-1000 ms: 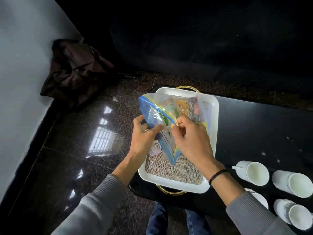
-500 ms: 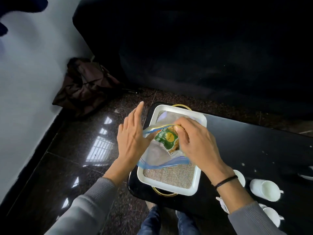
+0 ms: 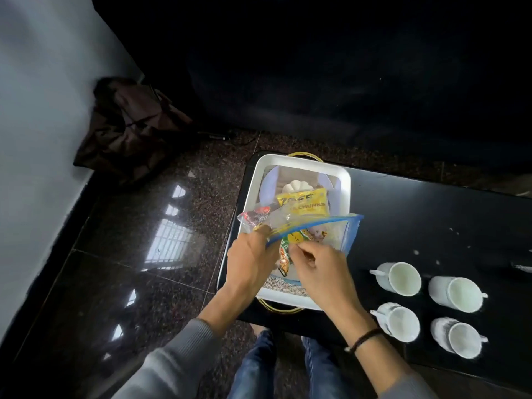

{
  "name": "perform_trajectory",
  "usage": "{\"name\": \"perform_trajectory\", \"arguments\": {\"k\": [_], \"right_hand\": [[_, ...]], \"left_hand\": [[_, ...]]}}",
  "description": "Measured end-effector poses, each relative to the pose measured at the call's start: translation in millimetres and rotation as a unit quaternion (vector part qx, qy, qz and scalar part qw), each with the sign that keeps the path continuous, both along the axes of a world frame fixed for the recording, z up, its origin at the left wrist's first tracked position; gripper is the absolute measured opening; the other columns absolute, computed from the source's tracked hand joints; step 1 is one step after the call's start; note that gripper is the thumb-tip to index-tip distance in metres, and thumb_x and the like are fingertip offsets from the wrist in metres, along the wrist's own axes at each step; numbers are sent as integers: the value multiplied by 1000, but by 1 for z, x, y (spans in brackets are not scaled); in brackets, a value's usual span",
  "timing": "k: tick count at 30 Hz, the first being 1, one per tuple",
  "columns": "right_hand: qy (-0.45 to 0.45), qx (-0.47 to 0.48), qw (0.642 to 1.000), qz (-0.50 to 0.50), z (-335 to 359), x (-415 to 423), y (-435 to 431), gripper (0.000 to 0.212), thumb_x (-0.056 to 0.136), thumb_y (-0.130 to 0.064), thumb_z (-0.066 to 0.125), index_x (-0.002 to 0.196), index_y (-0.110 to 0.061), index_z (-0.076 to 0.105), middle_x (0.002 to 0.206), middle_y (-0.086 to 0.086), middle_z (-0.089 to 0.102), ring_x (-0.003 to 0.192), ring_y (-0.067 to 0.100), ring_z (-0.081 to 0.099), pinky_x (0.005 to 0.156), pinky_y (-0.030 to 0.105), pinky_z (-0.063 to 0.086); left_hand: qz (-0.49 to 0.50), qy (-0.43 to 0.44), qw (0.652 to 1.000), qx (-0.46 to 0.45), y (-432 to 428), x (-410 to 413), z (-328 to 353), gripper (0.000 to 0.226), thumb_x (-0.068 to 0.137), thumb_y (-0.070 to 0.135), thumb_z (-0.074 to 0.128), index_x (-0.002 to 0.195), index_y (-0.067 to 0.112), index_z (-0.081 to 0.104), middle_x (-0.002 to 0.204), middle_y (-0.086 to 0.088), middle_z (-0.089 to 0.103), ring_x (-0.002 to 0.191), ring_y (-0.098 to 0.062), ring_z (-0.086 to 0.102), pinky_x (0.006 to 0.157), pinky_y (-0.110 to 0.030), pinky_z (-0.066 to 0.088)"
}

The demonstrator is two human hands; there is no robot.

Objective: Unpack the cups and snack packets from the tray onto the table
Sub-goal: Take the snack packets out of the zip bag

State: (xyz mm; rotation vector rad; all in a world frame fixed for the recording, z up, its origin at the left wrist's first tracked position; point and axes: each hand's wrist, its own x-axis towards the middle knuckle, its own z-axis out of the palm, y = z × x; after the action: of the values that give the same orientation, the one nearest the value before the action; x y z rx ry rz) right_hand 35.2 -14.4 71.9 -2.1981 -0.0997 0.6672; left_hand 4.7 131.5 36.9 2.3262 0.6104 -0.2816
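Left hand [image 3: 250, 256]: grips zip bag [image 3: 325, 230] mouth over tray [image 3: 344, 182], table's left end.
Right hand [image 3: 318, 264]: fingers pinch a snack packet [image 3: 285, 254] inside.
Cups [image 3: 398, 279]: four, table's near edge.

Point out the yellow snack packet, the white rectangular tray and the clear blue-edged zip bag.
yellow snack packet [image 3: 303, 203], head view, printed front.
white rectangular tray [image 3: 302, 161], head view, far rim.
clear blue-edged zip bag [image 3: 349, 236], head view, right blue edge.

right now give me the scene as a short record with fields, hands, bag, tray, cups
left hand: grips the zip bag's near-left edge
right hand: fingers at the bag mouth, on a green packet
zip bag: clear, blue rim, open, held over the tray
tray: white, gold handles, on the black table; yellow packet inside
cups: four white, on the table right of the tray
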Motion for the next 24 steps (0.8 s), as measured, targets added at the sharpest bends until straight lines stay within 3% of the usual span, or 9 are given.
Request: {"name": "perform_trajectory", "arguments": {"k": [4, 6, 8, 10, 12, 14, 19, 22, 24], "right_hand": [[191, 99, 950, -226, -37, -2, 7, 23, 96, -9, 48, 92, -16, 70, 89, 0, 74, 87, 20, 68, 82, 35, 53], [185, 112, 935, -283, -51, 2, 6, 22, 88, -4, 50, 83, -17, 67, 75, -9, 70, 75, 16, 63, 73, 32, 52], [162, 99, 942, -277, -55, 6, 3, 22, 88, -1, 55, 89, -19, 67, 74, -14, 67, 72, 12, 60, 61, 22, 46], [157, 80, 945, -274, -63, 10, -4, 27, 91, 6, 54, 93, -18, 66, 79, -10, 63, 74, 8, 57, 52, 11, 42], [177, 64, 940, -283, -75, 14, -8, 24, 94, 6, 55, 86, -16, 63, 78, -6, 60, 75, 13, 54, 56, 17, 44], [210, 63, 930, -294, -85, 15, -9, 16, 95, -3, 61, 93, -19, 63, 82, -5, 61, 83, 18, 56, 71, 28, 47], [261, 104, 888, -364, -103, 11, -5, 21, 87, -12, 76, 104, -20, 68, 99, 4, 71, 99, 28, 67, 95, 50, 58], [239, 142, 847, -453, -100, 11, -2, 16, 97, -9, 65, 108, -20, 62, 88, -4, 63, 93, 23, 61, 93, 42, 55], [238, 173, 792, -534, -100, 15, -2, 16, 105, -14, 49, 99, -20, 64, 85, 0, 62, 84, 23, 59, 85, 40, 53]], "left_hand": [[-158, -30, 987, 24, -4, -13, 1, 34, 88, 57, 51, 89, 24, 61, 74, 2, 74, 70, -21, 72, 65, -33, 56], [-238, -40, 969, 51, 1, -18, 7, 57, 88, 77, 37, 85, 26, 61, 75, 7, 71, 70, -10, 66, 67, -32, 51], [-206, -34, 978, -6, 15, -16, 0, 64, 90, 79, 26, 83, 28, 64, 77, 9, 70, 68, -5, 62, 69, -34, 52], [-133, -68, 989, 10, 28, -5, -19, 51, 97, 66, 31, 84, 30, 64, 84, 7, 71, 70, -10, 65, 65, -36, 56], [-84, -74, 990, 89, 37, 13, -42, 33, 102, 45, 42, 103, 21, 64, 102, 0, 70, 88, -18, 65, 67, -38, 57], [-54, -15, 993, 100, 40, 33, -60, 33, 104, 38, 44, 116, 11, 59, 116, -7, 65, 102, -23, 60, 74, -40, 53], [-100, 96, 984, 108, 29, 71, -76, 62, 99, 61, 37, 132, 10, 50, 125, -11, 62, 114, -30, 60, 98, -48, 37], [-93, 155, 983, 42, 22, 89, -75, 91, 85, 83, 26, 147, 19, 41, 138, -17, 56, 120, -34, 59, 97, -45, 41], [-124, 193, 973, 13, 22, 95, -76, 101, 70, 93, 23, 144, 28, 45, 135, -13, 57, 115, -33, 61, 95, -44, 45]]}}
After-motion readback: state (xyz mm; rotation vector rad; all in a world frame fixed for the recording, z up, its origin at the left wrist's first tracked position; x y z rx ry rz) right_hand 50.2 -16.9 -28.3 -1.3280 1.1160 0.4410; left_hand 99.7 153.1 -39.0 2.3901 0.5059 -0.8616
